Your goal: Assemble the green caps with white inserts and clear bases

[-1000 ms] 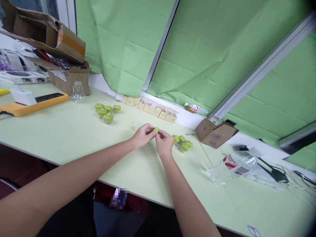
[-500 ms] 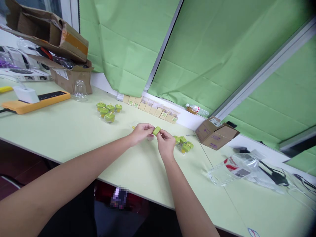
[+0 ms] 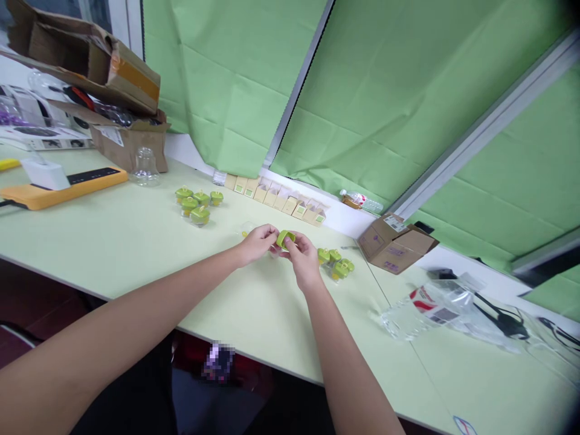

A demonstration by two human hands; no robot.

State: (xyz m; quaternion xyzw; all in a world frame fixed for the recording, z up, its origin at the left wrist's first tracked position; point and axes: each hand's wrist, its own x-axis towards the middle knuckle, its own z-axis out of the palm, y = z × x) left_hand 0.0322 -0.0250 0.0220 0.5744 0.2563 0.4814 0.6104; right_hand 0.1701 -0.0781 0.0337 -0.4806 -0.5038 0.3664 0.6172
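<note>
Green blinds (image 3: 362, 90) hung behind a pale table (image 3: 113, 241), with a row of small cardboard boxes (image 3: 274, 196) along its far edge. On the person's side of that row, a green cap (image 3: 284, 237) was held up between two bare hands, its hollow side partly showing. Right hand (image 3: 302, 257) pinched it, thumb pressed into the hollow and fingers around the outside. Left hand (image 3: 257, 244) met the cap's left side with fingertips drawn close together; whether they gripped the cap itself or something beneath could not be told. Between the row and the left hand lay a clear piece with a yellow spot (image 3: 245, 232), partly hidden. Five green-topped containers (image 3: 200, 214) stood in front and to the left of the row, and a second green-topped cluster (image 3: 335, 260) in front and to its right, near the right hand. Farther left of the row were a clear plastic dome (image 3: 145, 166) and an orange power strip (image 3: 97, 177); to its right, a cardboard carton (image 3: 385, 244) and clear plastic packaging (image 3: 428, 305) with a red mark.
</note>
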